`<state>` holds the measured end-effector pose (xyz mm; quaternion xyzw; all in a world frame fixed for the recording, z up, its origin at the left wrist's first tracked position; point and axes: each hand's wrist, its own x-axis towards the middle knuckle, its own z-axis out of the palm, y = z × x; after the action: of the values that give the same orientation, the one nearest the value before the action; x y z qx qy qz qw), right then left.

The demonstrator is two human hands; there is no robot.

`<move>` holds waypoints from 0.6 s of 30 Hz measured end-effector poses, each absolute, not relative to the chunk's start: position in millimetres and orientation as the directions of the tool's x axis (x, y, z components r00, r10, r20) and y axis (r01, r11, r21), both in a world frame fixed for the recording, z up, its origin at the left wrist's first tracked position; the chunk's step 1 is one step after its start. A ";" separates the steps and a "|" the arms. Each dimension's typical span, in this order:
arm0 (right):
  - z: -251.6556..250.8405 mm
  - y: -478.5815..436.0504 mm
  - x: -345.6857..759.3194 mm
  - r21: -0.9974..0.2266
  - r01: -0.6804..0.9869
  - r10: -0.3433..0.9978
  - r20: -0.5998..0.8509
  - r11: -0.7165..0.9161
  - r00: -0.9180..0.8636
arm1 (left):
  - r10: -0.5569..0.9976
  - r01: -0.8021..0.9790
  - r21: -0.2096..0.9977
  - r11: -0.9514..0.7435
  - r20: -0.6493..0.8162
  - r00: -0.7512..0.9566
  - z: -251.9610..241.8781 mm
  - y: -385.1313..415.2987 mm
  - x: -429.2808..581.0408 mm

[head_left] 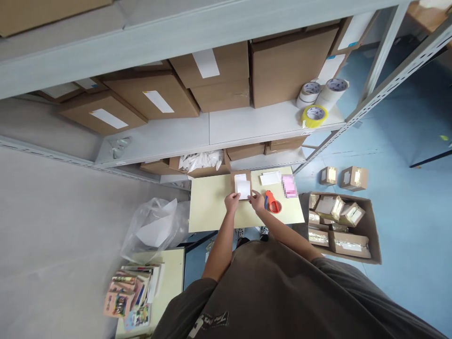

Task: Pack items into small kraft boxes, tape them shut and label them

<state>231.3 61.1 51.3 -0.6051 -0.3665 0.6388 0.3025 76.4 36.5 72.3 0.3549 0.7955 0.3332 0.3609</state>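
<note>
Here on my remote feed, the pale yellow tabletop at lower centre of the frame carries a small cardboard box, white sheets, a blurred pink packet and an orange tape dispenser.

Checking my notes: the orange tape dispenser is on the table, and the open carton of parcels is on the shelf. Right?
No: the open carton of parcels sits on the blue floor, not the shelf, as the head view shows. The orange tape dispenser is on the table, as you said.

the pink card is pixelated, unreadable.
</note>
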 end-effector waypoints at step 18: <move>23.1 65.0 229.0 -0.643 0.560 0.834 -0.522 -0.523 0.178 | 0.769 0.760 0.276 0.589 -0.482 -0.421 56.2 65.8 74.0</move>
<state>229.0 65.0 23.1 -0.7519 -0.4635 0.4426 0.1546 74.0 65.8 56.2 0.4534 0.8428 0.0078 0.2900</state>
